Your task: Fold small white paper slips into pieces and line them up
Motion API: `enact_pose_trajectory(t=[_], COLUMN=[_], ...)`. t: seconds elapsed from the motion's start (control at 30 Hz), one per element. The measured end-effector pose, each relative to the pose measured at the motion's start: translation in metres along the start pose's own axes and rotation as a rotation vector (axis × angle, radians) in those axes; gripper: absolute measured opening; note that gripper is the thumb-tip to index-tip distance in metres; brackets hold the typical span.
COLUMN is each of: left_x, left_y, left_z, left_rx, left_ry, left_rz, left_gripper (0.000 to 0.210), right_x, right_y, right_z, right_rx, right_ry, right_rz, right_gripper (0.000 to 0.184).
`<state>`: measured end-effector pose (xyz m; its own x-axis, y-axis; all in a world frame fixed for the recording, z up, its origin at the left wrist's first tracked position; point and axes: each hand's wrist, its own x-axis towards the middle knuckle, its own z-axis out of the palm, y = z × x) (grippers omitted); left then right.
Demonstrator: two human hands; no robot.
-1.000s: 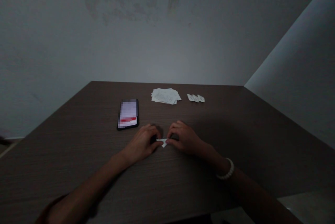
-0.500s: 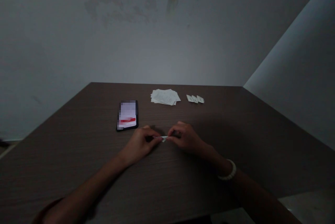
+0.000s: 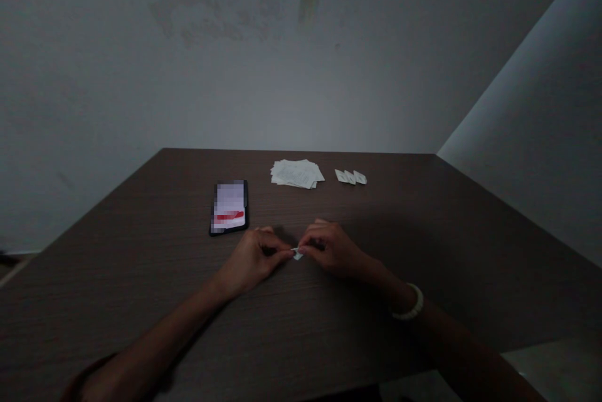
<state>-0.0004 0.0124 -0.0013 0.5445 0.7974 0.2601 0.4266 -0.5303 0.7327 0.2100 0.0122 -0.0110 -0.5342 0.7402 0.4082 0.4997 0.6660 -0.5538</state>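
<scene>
A small piece of white paper is pinched between my two hands, low over the middle of the table. My left hand grips its left end between thumb and forefinger. At the right end, the thumb and fingertips of my right hand are closed on it. Most of the paper is covered by the fingertips, so its exact shape cannot be made out. A pale beaded bracelet circles my right wrist.
A phone with a lit screen lies left of my hands. Farther back is a loose stack of white paper sheets, with several small folded papers to its right. The brown table meets a stained wall.
My fingertips have come closer together, and less of the white paper shows between them. The phone, stack and folded papers have stayed in place.
</scene>
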Motion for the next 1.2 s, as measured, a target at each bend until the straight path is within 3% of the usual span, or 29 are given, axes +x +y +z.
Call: enact_pose_trajectory(t=[0.4, 0.6, 0.73, 1.2], left_x=[-0.0006, -0.0014, -0.0013, 0.0003], left_y=[0.0023, 0.0020, 0.0017, 0.0051], left_z=[-0.0040, -0.0021, -0.0002, -0.0021], left_rx=[-0.009, 0.102, 0.119, 0.145], left_ry=[0.012, 0.099, 0.095, 0.144], left_rz=[0.064, 0.116, 0.153, 0.140], left_gripper=[0.018, 0.015, 0.014, 0.014], right_x=[-0.0019, -0.0025, -0.0021, -0.0035], right_y=[0.0024, 0.0042, 0.0032, 0.0047], right_z=[-0.0001, 0.0032, 0.0041, 0.0005], right_rx=[0.018, -0.058, -0.089, -0.088], right_ry=[0.053, 0.078, 0.072, 0.139], right_rz=[0.005, -0.105, -0.156, -0.098], right_gripper=[0.009, 0.009, 0.008, 0.009])
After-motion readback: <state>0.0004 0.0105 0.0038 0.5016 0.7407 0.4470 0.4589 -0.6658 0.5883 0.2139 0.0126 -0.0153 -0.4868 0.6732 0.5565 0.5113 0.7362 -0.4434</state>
